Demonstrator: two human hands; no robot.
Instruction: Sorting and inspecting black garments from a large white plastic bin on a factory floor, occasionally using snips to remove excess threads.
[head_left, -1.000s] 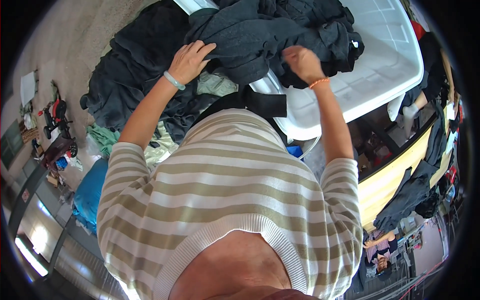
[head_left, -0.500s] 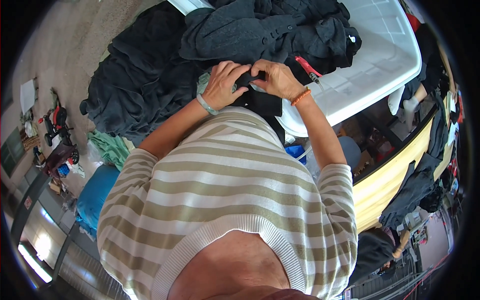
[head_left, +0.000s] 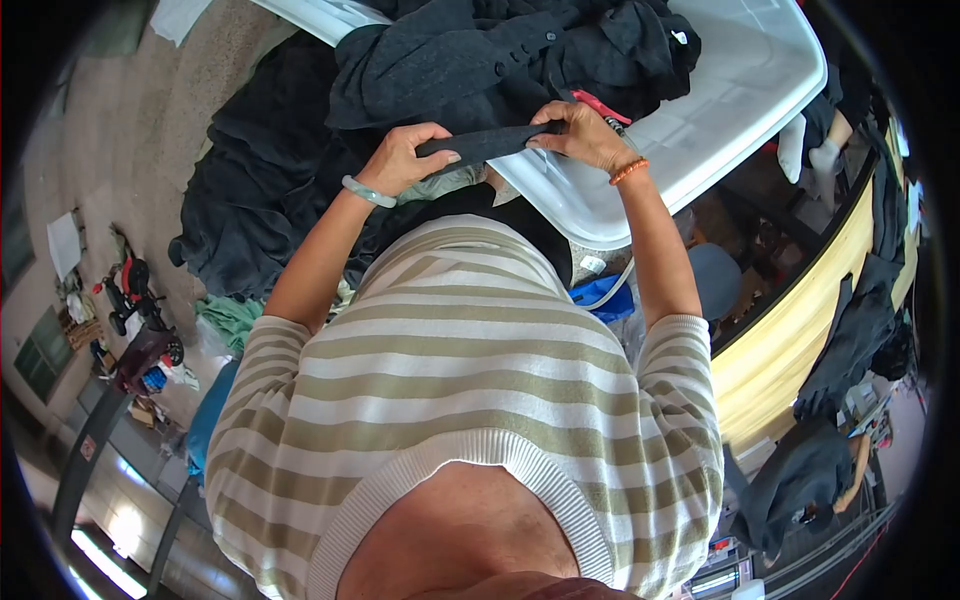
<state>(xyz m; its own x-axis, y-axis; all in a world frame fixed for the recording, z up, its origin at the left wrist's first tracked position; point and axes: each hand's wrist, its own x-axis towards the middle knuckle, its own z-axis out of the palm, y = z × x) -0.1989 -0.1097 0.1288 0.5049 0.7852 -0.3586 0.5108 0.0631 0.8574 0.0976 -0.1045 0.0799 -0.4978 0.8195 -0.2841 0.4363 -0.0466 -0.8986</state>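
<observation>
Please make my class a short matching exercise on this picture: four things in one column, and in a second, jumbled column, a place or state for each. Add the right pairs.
Things
1. Left hand
2. White tub
3. Right hand
4. Dark cloth strip

Place or state
A. Partly covered by dark clothing
B. Orange bracelet at its wrist
C. Stretches from one hand to the other
D. Pale bangle at its wrist

Pairs: 1-D, 2-A, 3-B, 4-C

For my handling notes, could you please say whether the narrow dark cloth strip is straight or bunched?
Straight: the narrow dark cloth strip spans evenly from the left hand to the right hand.
</observation>
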